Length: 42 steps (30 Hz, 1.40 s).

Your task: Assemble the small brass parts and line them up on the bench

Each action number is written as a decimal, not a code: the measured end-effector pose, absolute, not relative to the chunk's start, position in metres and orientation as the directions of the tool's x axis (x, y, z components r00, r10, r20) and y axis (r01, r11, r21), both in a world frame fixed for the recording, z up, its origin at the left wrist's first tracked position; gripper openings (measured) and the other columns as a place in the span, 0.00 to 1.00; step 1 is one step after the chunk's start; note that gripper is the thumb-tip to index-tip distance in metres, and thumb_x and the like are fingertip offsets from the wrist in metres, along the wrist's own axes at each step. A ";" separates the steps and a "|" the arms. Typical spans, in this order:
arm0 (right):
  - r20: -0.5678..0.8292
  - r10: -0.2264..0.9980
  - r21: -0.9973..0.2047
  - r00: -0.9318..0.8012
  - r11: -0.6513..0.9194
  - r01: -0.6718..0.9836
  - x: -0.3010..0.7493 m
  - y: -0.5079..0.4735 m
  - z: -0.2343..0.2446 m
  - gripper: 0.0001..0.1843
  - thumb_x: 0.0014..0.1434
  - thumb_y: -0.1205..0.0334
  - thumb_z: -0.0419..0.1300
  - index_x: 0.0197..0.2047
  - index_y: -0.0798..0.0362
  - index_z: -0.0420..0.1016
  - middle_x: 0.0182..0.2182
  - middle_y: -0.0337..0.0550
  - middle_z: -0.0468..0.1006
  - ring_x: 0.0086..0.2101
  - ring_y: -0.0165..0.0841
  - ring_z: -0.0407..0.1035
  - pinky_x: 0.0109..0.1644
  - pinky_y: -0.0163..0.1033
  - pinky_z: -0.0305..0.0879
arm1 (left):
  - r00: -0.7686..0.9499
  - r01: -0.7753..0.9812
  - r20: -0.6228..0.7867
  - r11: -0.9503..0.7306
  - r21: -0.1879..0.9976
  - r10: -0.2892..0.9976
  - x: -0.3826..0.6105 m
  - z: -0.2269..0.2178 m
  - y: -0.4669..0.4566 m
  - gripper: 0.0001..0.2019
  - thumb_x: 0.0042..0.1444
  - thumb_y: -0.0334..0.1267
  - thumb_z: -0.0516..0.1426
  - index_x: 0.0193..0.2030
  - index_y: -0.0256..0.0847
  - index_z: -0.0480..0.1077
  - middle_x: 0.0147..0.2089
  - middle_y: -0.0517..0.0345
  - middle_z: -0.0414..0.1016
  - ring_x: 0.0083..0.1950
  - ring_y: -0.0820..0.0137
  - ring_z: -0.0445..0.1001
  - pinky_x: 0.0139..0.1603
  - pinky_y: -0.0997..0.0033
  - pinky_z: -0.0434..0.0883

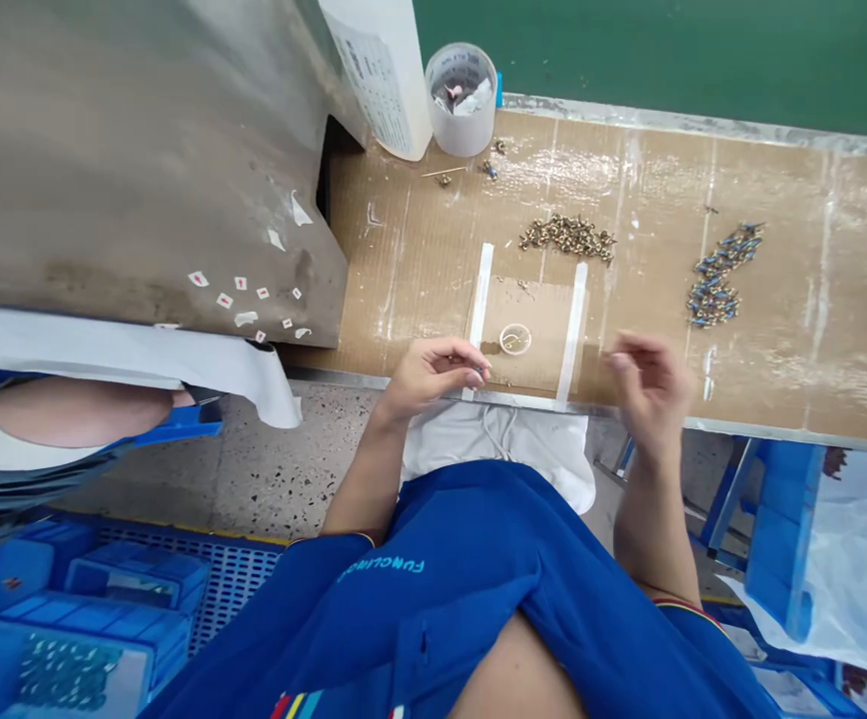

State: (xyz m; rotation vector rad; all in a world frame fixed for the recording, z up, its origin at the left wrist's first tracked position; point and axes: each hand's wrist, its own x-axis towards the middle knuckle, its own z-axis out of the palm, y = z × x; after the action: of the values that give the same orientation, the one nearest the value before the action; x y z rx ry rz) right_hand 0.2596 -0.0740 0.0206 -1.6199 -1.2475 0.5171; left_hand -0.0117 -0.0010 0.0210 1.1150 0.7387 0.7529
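Seen from a head-worn camera, a seated worker's left hand [433, 377] and right hand [650, 389] work apart above the near edge of a cardboard-covered counter [650, 180]. The fingertips [470, 358] of the left hand pinch together just beside a clear round dish [515, 340], and the fingers [620, 352] of the right hand pinch in the air; whether either hand grips a small part is too small to tell. The dish, with a gold-coloured piece inside, sits on a cardboard patch [534, 315] between two strips of white tape [572, 335] near the counter's front edge.

Beyond it lies a heap of brass fittings [566, 238], with a heap of blue-and-brass fittings [714, 275] toward the right. A translucent plastic cup [461, 100] and a white bottle [381, 70] stand at the back edge. A steel cabinet [141, 170] dotted with small stickers [239, 292] fills the left side, a co-worker's arm [78, 411] shows below it, and blue crates [66, 654] stand on the floor at lower left.
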 end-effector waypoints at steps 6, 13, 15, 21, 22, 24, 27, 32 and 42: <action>0.040 0.988 -0.937 0.147 -0.014 0.350 0.211 -0.051 0.011 0.19 0.63 0.46 0.64 0.50 0.49 0.77 0.36 0.44 0.82 0.32 0.34 0.74 0.37 0.41 0.72 | 0.605 -0.119 -0.154 0.280 0.953 0.782 0.006 0.009 -0.001 0.18 0.51 0.49 0.71 0.34 0.34 0.78 0.34 0.52 0.80 0.34 0.72 0.79 0.37 0.73 0.80; 0.161 0.982 -0.903 0.099 0.106 0.417 0.208 -0.037 0.010 0.10 0.65 0.53 0.63 0.38 0.49 0.81 0.34 0.42 0.80 0.33 0.33 0.73 0.35 0.39 0.69 | 0.639 -0.103 -0.142 0.266 0.958 0.756 0.003 0.004 -0.002 0.13 0.54 0.44 0.70 0.34 0.35 0.78 0.33 0.54 0.80 0.35 0.73 0.79 0.37 0.77 0.78; 0.236 0.970 -0.865 0.064 0.180 0.468 0.207 -0.036 0.013 0.08 0.65 0.55 0.64 0.36 0.47 0.81 0.35 0.42 0.79 0.36 0.34 0.73 0.38 0.41 0.70 | 0.642 -0.097 -0.143 0.265 0.959 0.753 0.004 0.002 -0.001 0.13 0.54 0.43 0.69 0.34 0.35 0.77 0.33 0.55 0.79 0.35 0.73 0.78 0.37 0.78 0.76; 0.355 0.932 -0.723 -0.071 0.322 0.611 0.199 -0.028 0.016 0.08 0.67 0.60 0.61 0.37 0.46 0.82 0.43 0.45 0.78 0.42 0.36 0.73 0.43 0.44 0.71 | 0.650 -0.047 -0.131 0.212 0.976 0.749 0.005 0.003 0.001 0.13 0.56 0.44 0.68 0.34 0.35 0.76 0.32 0.55 0.78 0.33 0.74 0.76 0.34 0.77 0.74; 0.368 0.926 -0.697 -0.083 0.333 0.635 0.198 -0.026 0.017 0.09 0.68 0.61 0.60 0.37 0.46 0.82 0.43 0.45 0.78 0.41 0.35 0.72 0.42 0.43 0.71 | 0.648 -0.031 -0.119 0.182 0.983 0.752 0.005 0.003 0.001 0.12 0.56 0.43 0.67 0.34 0.35 0.76 0.32 0.55 0.78 0.32 0.74 0.76 0.33 0.78 0.73; 0.382 0.920 -0.655 -0.084 0.334 0.678 0.199 -0.023 0.019 0.11 0.69 0.62 0.58 0.35 0.46 0.81 0.43 0.45 0.78 0.40 0.35 0.70 0.41 0.43 0.69 | 0.641 0.018 -0.082 0.091 0.996 0.763 0.006 0.005 -0.001 0.10 0.58 0.41 0.66 0.34 0.35 0.76 0.32 0.56 0.78 0.31 0.76 0.74 0.32 0.78 0.71; 0.372 0.926 -0.649 -0.070 0.313 0.694 0.204 -0.021 0.022 0.10 0.68 0.61 0.60 0.34 0.46 0.80 0.41 0.44 0.78 0.39 0.36 0.69 0.42 0.44 0.67 | 0.633 0.095 -0.016 -0.058 0.994 0.774 0.007 0.007 -0.004 0.08 0.60 0.39 0.64 0.34 0.36 0.76 0.32 0.56 0.79 0.30 0.76 0.74 0.31 0.78 0.70; 0.347 0.938 -0.765 -0.017 0.294 0.573 0.206 -0.026 0.018 0.09 0.67 0.60 0.60 0.35 0.47 0.80 0.37 0.42 0.78 0.39 0.35 0.73 0.44 0.44 0.70 | 0.616 0.120 0.039 -0.142 0.983 0.787 0.009 0.006 -0.007 0.08 0.61 0.38 0.63 0.34 0.36 0.76 0.32 0.56 0.79 0.29 0.76 0.74 0.30 0.79 0.69; 0.252 0.940 -0.906 0.230 0.146 0.397 0.200 -0.031 0.013 0.11 0.66 0.54 0.62 0.35 0.48 0.80 0.34 0.42 0.81 0.38 0.35 0.76 0.41 0.41 0.73 | 0.617 0.118 0.065 -0.174 0.978 0.784 0.008 0.007 -0.005 0.07 0.61 0.37 0.62 0.35 0.35 0.76 0.32 0.56 0.79 0.29 0.77 0.74 0.30 0.80 0.69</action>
State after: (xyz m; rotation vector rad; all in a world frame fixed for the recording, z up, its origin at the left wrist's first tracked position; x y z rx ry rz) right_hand 0.1998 -0.0314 0.0134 -1.4377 -1.3495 0.6420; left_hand 0.0084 -0.0049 0.0065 1.6647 0.7538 0.7050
